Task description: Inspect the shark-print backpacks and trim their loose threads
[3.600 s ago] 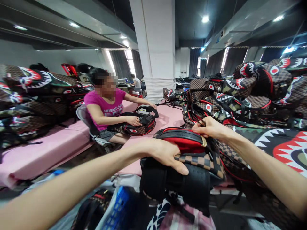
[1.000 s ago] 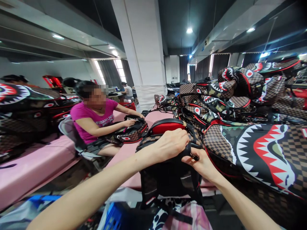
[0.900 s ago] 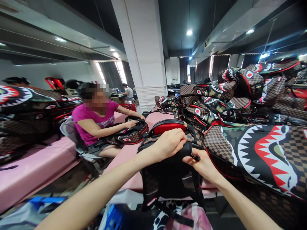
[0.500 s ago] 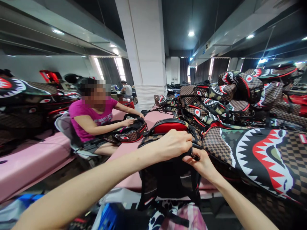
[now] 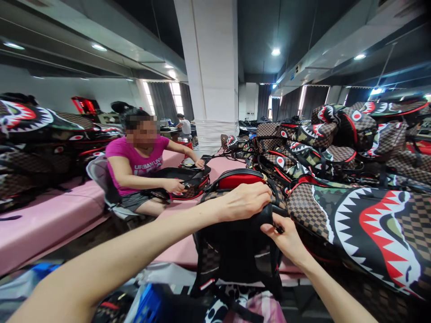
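Backpack (image 5: 235,253) lies under left hand (image 5: 245,201), beside right hand (image 5: 288,237), touching both.

Bag (image 5: 235,255): at the near edge of the table (image 5: 180,253), black back toward the viewer.
The body is brown-and-black check, visible along the top and at the lower sides; the back is plain black. At the far top, a curved red panel (image 5: 239,181) shows beneath black trim, with a gold-coloured zip pull (image 5: 265,178) at its right end. The lower part reaches below the table edge; a small red-and-white tab (image 5: 206,284) shows at lower left. The upper back is partly hidden; zip closure cannot be determined.
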`<state>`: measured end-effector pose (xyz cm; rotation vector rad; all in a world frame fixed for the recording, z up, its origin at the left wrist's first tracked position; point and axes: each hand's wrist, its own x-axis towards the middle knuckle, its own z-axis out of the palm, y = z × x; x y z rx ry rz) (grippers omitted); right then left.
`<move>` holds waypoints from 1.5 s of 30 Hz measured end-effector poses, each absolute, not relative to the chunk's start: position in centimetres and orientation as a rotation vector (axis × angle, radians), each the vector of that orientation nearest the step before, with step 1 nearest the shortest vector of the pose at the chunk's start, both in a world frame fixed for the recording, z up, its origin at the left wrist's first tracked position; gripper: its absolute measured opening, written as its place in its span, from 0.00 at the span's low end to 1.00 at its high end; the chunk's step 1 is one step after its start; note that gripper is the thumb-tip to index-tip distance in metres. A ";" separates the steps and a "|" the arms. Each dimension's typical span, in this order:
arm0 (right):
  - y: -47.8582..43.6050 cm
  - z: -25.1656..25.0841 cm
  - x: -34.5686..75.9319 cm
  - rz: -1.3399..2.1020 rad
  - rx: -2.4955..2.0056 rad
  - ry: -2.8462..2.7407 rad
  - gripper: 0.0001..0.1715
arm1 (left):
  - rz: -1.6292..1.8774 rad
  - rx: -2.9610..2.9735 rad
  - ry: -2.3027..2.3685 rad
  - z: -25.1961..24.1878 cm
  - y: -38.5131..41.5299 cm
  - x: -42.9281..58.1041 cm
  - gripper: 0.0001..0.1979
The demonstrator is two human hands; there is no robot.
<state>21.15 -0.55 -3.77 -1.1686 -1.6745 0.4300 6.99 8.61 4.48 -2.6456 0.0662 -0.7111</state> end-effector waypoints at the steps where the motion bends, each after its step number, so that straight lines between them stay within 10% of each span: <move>1: -0.7 -3.7 21.2 0.417 -1.179 -1.684 0.19 | -0.783 -2.660 0.042 4.0 8.7 7.0 0.10; 11: -5.1 -1.3 23.9 -0.408 -1.685 -1.562 0.20 | -0.982 -2.617 -0.004 3.1 8.4 7.1 0.09; 36: -4.2 1.6 21.9 -0.997 -1.714 -1.786 0.09 | -0.924 -2.606 -0.028 2.8 8.1 7.0 0.11; 45: -4.2 0.0 23.6 -0.255 -1.588 -1.582 0.16 | -1.188 -2.970 -0.033 3.5 8.4 6.8 0.14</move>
